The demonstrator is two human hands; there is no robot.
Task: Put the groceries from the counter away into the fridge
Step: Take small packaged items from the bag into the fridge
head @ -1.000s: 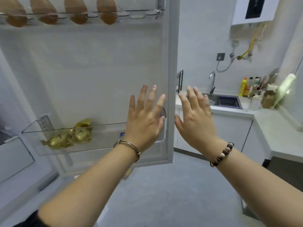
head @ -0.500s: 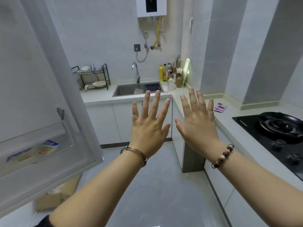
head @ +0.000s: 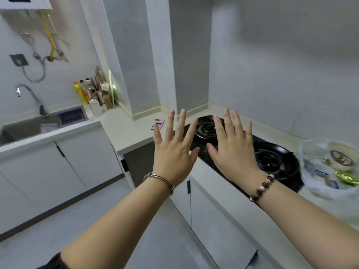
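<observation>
A clear plastic bag of groceries point(head: 328, 167) lies on the white counter point(head: 219, 183) at the far right, beside the stove; gold-wrapped and blue-labelled packs show through it. My left hand point(head: 172, 152) and my right hand point(head: 233, 150) are both raised in front of me with fingers spread, holding nothing. They hover over the stove's left end, well left of the bag. The fridge is out of view.
A black two-burner gas stove point(head: 272, 162) sits in the counter. A pink phone point(head: 158, 123) lies on the counter corner. Bottles point(head: 83, 93) and a sink point(head: 29, 127) with a tap are at the left. White cabinets stand below, grey floor in front.
The view has swung right, from the open fridge door past the sink to the stove and the grocery bag. Both hands stay raised, spread and empty.
</observation>
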